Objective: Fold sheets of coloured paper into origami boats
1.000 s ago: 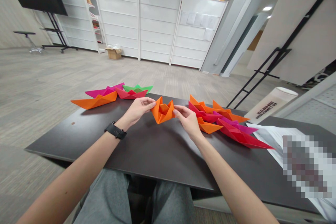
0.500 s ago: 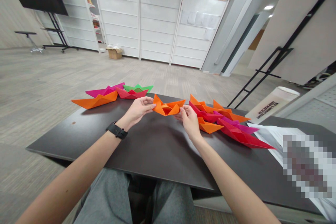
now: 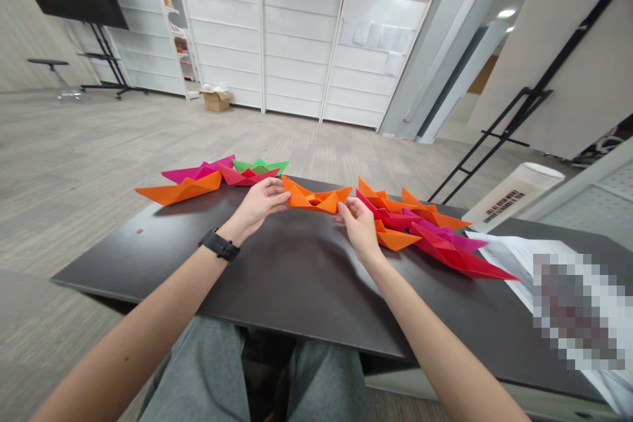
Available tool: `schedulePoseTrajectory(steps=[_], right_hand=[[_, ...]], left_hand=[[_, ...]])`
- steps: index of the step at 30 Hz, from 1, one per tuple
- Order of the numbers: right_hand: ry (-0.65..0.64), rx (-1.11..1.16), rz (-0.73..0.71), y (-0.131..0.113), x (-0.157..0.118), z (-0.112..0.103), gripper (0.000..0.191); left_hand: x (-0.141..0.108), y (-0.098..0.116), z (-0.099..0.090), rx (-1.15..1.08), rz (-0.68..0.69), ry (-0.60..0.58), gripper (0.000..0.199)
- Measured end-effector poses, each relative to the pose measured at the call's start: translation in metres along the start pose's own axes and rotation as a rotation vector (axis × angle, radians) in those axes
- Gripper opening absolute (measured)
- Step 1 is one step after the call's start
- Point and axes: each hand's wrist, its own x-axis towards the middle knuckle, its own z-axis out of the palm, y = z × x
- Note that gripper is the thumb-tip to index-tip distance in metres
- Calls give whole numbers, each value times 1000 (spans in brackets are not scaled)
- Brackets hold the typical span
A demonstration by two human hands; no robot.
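My left hand, fingers loosely curled, and my right hand, pinched, hold an orange paper boat between them over the dark table. Red paper boats lie right; a green paper boat lies farther left.

Origami boats in orange, magenta and green sit along the far edge of the dark table at eleven o'clock, and crimson boats crowd at two o'clock beside loose papers and a white cylinder. White shelving panels stand at twelve o'clock, a cardboard box before them, and a large board on a black easel at two.
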Motion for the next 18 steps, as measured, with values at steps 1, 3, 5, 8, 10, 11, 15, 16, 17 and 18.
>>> schedulePoseTrajectory(steps=[1,3,5,8,10,11,15,16,17,18], right_hand=[[8,13,11,1,0,0,31],[13,31,24,2,1,-1,32],[20,46,34,3,1,-1,32],[35,73,61,5,2,-2,33],[35,85,77,6,2,-2,33],[32,88,81,7,2,-2,34],[16,99,105,8,1,-3,36],[18,101,111,8,1,-3,37],[21,103,117,8,1,-4,37],[25,104,121,7,1,-4,37]], left_hand=[[0,0,0,0,-1,-2,42],[1,0,-1,5,-5,-16,41],[1,0,-1,13,-5,-25,37],[0,1,0,18,2,-24,32],[-2,1,2,22,-5,-37,32],[-3,2,3,25,-18,-53,33],[-4,0,4,48,-72,-88,34],[-3,-1,3,52,-72,-77,32],[-3,-2,2,57,-66,-62,31],[-2,-3,0,62,-60,-48,31]])
